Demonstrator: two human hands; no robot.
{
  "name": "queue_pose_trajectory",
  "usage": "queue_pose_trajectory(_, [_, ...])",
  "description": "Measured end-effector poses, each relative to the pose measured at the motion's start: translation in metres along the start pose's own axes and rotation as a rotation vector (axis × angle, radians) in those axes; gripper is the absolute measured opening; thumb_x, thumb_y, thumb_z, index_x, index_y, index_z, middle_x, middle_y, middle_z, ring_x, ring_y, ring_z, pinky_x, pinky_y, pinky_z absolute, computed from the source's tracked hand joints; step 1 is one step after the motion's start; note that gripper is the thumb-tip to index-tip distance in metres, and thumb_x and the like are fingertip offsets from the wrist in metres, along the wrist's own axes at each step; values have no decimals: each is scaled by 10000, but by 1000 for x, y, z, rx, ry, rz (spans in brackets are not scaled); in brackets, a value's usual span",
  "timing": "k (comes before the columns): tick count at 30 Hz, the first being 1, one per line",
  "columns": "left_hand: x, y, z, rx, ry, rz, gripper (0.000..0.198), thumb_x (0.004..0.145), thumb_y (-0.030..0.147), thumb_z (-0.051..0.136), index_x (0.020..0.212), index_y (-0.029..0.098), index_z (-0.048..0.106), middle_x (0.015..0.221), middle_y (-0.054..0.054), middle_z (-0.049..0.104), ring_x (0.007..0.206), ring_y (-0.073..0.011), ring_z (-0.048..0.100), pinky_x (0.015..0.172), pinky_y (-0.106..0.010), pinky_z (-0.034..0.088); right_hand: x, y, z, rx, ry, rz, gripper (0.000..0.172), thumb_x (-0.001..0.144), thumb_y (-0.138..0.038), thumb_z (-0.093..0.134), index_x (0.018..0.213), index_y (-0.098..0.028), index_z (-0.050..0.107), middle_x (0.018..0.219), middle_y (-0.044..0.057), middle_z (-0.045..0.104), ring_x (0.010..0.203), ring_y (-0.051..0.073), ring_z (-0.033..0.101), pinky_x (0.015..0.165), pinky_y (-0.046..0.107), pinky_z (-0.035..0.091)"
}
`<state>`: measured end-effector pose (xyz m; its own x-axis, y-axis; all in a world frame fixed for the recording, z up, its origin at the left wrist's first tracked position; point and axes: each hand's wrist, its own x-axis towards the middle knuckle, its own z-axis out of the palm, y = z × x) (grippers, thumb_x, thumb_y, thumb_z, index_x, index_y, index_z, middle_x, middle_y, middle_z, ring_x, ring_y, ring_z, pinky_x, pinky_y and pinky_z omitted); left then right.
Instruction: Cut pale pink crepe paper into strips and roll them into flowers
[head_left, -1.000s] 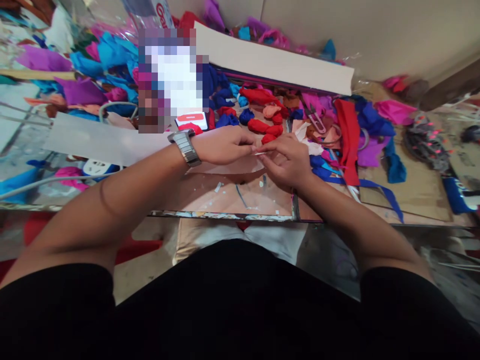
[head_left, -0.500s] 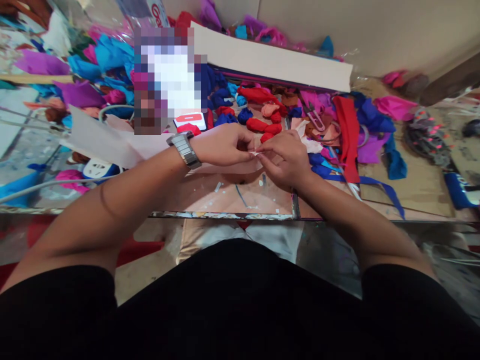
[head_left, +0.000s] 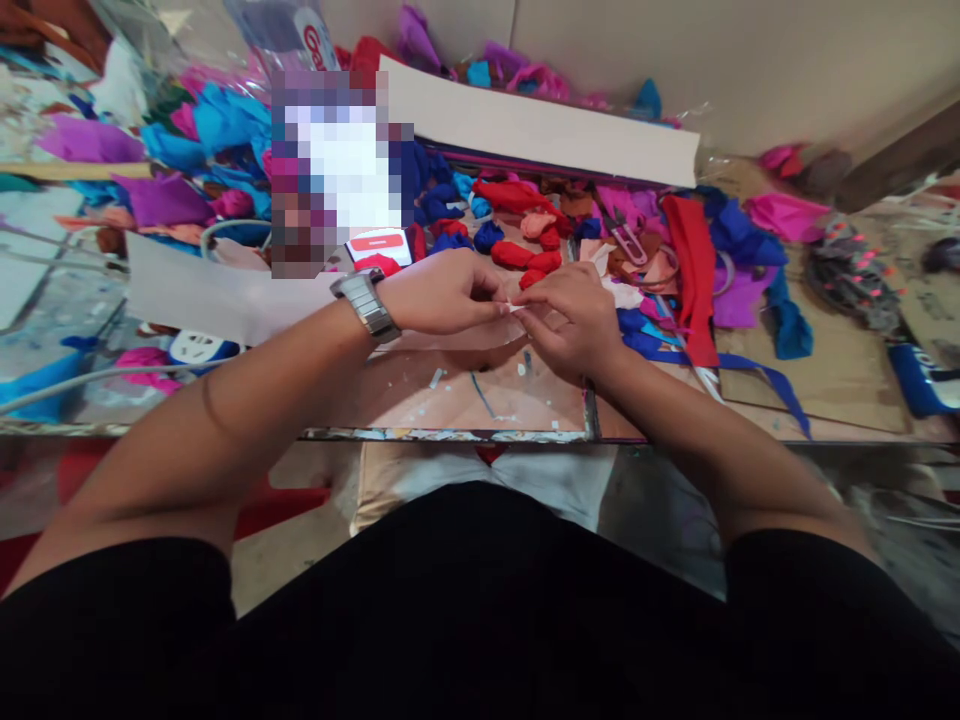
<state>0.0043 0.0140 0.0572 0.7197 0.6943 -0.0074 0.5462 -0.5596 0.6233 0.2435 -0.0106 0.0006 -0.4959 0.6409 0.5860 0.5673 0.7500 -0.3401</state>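
My left hand (head_left: 442, 292) and my right hand (head_left: 571, 318) meet over the middle of the worktable, fingertips pinched together on a small white paper piece (head_left: 514, 306). A metal watch (head_left: 365, 300) sits on my left wrist. Just beyond my hands lie small red rolled crepe pieces (head_left: 525, 258) and blue ones (head_left: 489, 235). Bits of paper litter the pinkish table surface (head_left: 450, 385) below my hands.
Heaps of coloured crepe paper (head_left: 217, 130) cover the table's left and back. A long white board (head_left: 540, 128) lies at the back. Scissors (head_left: 624, 235) and a red strip (head_left: 696, 270) lie right of my hands; a white sheet (head_left: 210, 292) and power strip (head_left: 196, 348) are left.
My hands stay pinched together on the small white piece, with only slight finger shifts. The white sheet at left lifted and settled flat again.
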Motion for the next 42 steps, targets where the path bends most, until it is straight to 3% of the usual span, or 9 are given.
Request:
queue_pose_trajectory(6, [-2, 10, 8, 109, 107, 28, 341, 933, 419, 571, 793, 169, 756, 629, 3, 611, 586, -116, 455, 626, -283, 302, 1, 2, 2, 46, -8, 33, 276, 1014, -493, 595, 966, -249, 715, 930, 53, 768, 908, 259, 681, 923, 457, 455])
queue_pose_trajectory(11, [-4, 19, 14, 214, 158, -31, 341, 943, 419, 560, 821, 192, 783, 643, -25, 671, 591, -139, 513, 622, -295, 318, 1, 4, 4, 95, -50, 57, 307, 1021, -514, 583, 950, -237, 695, 908, 54, 756, 896, 246, 676, 886, 425, 460])
queue_pose_trajectory(20, [-4, 15, 15, 258, 111, -40, 361, 952, 425, 538, 883, 183, 796, 706, -40, 706, 583, -133, 508, 614, -297, 322, 1, 9, 1, 77, -91, -1, 273, 1017, -481, 596, 976, -234, 706, 927, 56, 754, 909, 246, 668, 863, 415, 440])
queue_pose_trajectory(30, [-5, 22, 22, 255, 190, -19, 338, 979, 405, 520, 865, 211, 773, 712, -31, 697, 599, -143, 519, 625, -310, 288, 3, 3, 0, 79, -132, 52, 268, 1051, -431, 464, 957, -227, 610, 912, 76, 678, 892, 257, 592, 840, 421, 416])
queue_pose_trajectory(42, [-7, 18, 10, 218, 103, -26, 292, 905, 350, 529, 902, 176, 762, 749, -34, 713, 593, -136, 515, 625, -292, 336, 4, 3, -3, 123, -115, 44, 184, 1003, -382, 563, 930, -232, 644, 898, 53, 719, 886, 241, 628, 856, 407, 427])
